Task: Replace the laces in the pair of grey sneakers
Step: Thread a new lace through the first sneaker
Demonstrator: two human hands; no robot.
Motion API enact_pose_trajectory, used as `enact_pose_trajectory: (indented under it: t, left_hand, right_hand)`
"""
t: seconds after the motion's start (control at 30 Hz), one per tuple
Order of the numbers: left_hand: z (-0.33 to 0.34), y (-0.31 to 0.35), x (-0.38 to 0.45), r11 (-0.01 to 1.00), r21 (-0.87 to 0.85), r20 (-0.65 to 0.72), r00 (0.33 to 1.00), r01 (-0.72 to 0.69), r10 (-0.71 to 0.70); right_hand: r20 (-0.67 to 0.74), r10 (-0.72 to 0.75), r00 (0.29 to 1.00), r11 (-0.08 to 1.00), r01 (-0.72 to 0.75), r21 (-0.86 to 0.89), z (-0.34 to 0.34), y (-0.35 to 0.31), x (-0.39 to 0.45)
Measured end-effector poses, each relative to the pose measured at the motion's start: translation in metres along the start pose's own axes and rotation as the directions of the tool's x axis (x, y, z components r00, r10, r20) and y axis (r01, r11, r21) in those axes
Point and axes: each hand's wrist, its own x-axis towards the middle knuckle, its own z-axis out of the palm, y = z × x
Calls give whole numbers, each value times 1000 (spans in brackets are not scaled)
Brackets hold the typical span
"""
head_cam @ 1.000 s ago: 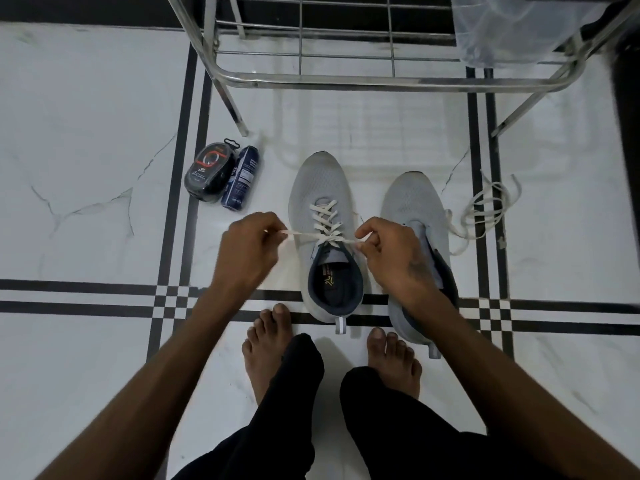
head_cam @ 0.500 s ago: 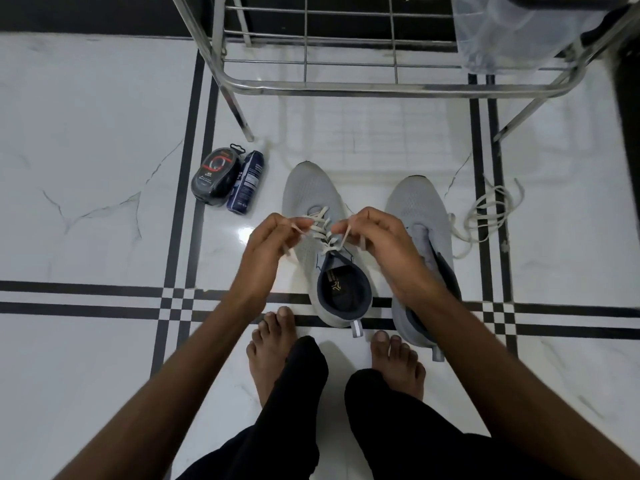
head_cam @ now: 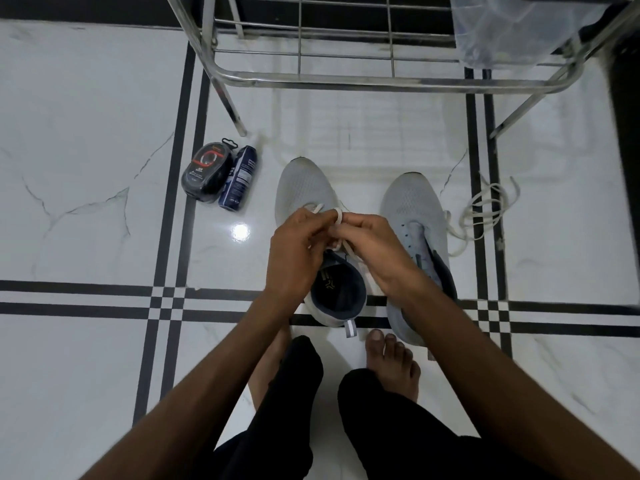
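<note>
While the left sneaker (head_cam: 304, 188) sits on the white floor (head_cam: 86, 133), both hands meet above its tongue. The left hand (head_cam: 294, 258) and right hand (head_cam: 374, 251) each pinch the white lace (head_cam: 338, 216). The right sneaker (head_cam: 412, 209) stands just beside it, unlaced.

1. The floor (head_cam: 86, 98) is glossy white marble tile with thin grey veins, crossed by paired black stripes that meet in small checkered squares.
2. Two grey sneakers stand side by side on it, toes pointing away: the left sneaker (head_cam: 304, 188) and the right sneaker (head_cam: 408, 202).
3. A loose white lace (head_cam: 485, 213) lies in loops just beside the right sneaker.
4. A black oval polish case (head_cam: 207, 176) and a dark blue spray bottle (head_cam: 239, 180) lie touching each other, left of the sneakers.
5. A metal rack (head_cam: 311, 79) stands on its legs beyond the shoes.
6. A person's bare feet (head_cam: 393, 362) rest flat behind the heels.
</note>
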Motion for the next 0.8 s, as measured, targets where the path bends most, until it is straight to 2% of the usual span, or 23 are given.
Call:
enact_pose_trajectory:
  t: [0.07,0.13,0.2,0.33,0.4,0.47,0.57,0.67,0.73,0.8]
  left_hand:
    - [-1,4,3,998,15,-13,998,64,-63]
    - [-1,5,4,991,-9,-3,991,133,-133]
    - [-1,3,4,977,-118,19,984,176,-175]
    - [-12,-6,8,834,-429,155,937,348,-312]
    - [-17,-13,13,772,-486,239,912,410,-334]
    - [-21,-17,18,741,-493,302,888,456,-346]
    - [-24,-20,25,732,-462,334,863,501,-380]
    - [-26,-21,28,731,-451,348,855,512,-384]
    - [-26,-20,28,746,-444,353,862,496,-363]
    - [-27,-17,28,768,-428,341,872,476,-350]
  right_hand:
    - [-14,-49,999,997,48,-57,-1,2,1]
    - [-89,-111,990,986,99,-133,1,4,3]
    - [-155,-151,976,977,123,-177,3,6,5]
    - [-236,-164,958,982,135,-133,2,10,4]
    - [-253,-161,954,982,129,-140,2,10,2]
    - [-214,-222,951,960,175,-218,0,7,2]
    - [-30,-355,934,844,306,-441,-7,2,3]
    - [200,-409,890,614,430,-662,-14,-2,4]
    - [240,-426,872,494,447,-746,-15,-2,5]
    - [220,-470,855,415,434,-800,-11,0,5]
